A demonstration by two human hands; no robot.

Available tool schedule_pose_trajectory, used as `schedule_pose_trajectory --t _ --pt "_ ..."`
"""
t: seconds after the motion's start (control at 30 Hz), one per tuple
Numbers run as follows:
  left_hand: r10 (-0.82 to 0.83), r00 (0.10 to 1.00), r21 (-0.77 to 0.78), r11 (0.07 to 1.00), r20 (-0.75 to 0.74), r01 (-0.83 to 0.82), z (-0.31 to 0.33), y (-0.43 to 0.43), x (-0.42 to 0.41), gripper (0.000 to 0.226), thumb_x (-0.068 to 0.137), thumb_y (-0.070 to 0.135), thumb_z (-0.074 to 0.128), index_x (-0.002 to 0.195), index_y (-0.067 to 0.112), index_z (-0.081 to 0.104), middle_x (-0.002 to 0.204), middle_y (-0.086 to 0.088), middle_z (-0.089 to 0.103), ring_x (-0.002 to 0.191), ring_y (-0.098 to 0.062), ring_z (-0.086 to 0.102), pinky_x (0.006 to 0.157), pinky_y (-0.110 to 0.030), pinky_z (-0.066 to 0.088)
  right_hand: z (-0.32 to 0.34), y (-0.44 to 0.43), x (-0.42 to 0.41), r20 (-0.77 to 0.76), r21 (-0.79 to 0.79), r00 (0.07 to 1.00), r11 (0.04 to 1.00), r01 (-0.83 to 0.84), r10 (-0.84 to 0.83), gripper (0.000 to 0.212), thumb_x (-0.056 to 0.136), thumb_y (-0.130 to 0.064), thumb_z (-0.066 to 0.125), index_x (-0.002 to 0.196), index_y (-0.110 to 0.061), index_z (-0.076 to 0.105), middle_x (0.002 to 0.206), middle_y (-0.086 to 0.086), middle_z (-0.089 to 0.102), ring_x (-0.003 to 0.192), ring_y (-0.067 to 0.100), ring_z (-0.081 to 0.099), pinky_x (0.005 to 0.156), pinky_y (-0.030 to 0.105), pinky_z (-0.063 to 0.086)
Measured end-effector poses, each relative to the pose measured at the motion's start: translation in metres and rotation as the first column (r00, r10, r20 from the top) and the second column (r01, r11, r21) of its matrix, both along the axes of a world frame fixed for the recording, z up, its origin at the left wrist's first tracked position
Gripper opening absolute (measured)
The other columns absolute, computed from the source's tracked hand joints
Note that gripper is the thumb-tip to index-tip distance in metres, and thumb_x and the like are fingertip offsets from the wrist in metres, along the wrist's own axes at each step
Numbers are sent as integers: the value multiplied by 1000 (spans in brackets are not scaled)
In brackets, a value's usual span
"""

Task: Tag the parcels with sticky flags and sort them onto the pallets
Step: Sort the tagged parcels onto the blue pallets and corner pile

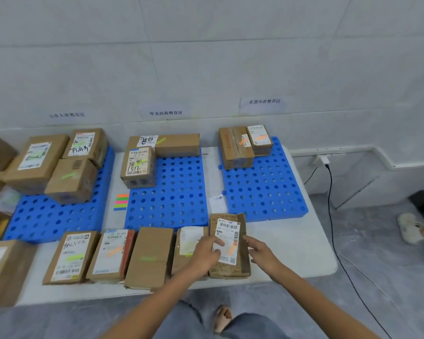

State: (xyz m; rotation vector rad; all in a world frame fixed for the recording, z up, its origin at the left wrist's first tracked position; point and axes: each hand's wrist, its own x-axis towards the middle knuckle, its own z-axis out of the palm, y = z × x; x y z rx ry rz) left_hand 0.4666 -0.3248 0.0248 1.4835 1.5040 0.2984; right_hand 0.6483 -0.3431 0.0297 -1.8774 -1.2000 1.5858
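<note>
- Presently, the left hand [207,252] rests on the label, fingers bent; whether its grip pinches anything cannot be told. The right hand [261,253], fingers straight, holds nothing and touches the parcel's right edge.
- Parcel [230,245]: near right of the table [291,253], orange flag [231,249] on the label, just near of the right pallet [267,192].
- Risk: a one-edged lift may tip it; rubbing fingers could peel the flag.
- Obscured: the neighbouring parcel's label is under the left hand; far-left parcels are cut off.

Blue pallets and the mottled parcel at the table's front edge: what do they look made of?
Blue pallets: probably moulded plastic with a slight gloss, judging by the uniform colour and the regular round holes. Mottled parcel: likely cardboard, matte brown with worn, softened edges. It carries a white printed paper label and a translucent orange flag.
</note>
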Motion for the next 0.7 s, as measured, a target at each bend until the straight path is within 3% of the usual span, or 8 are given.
schedule_pose_trajectory --t 0.13,0.23,0.37,0.57,0.7 --pt "115 984 47 991 139 -123 29 19 -1 24 91 -1 50 94 21 60 120 -3 48 107 -12 51 67 -3 44 22 9 7 -83 89 992 991 98 -90 44 93 9 31 112 -20 59 122 4 59 102 13 59 79 21 51" --pt "95 965 55 992 246 -111 58 50 -1 18 94 4 50 98 17 61 122 1 51 112 -15 52 71 -8 48 45 28 20 -94 163 984 973 163 -149 41 95 4 33 111 -22 61 112 -2 61 98 5 59 72 16 50" --pt "8 929 26 999 370 -19 84 93 14 21 93 1 48 100 16 61 128 -6 56 114 -22 55 68 -13 51 67 61 39 -74 246 953 921 303 -294 36 95 0 37 113 -19 62 115 2 62 103 15 59 87 30 51" --pt "-62 875 -9 997 479 75 81 131 63 29 92 -2 51 95 25 61 131 -10 56 119 -25 55 85 -28 56 77 91 72 9 276 887 854 442 -462 34 96 -6 38 119 -19 60 120 6 57 111 24 55 95 42 49" --pt "-88 879 -51 991 468 126 71 150 101 29 91 -4 46 105 19 57 132 -9 54 118 -23 55 88 -30 54 73 114 102 54 248 870 850 465 -491 36 97 -7 36 121 -18 59 126 9 54 114 26 54 94 39 49"
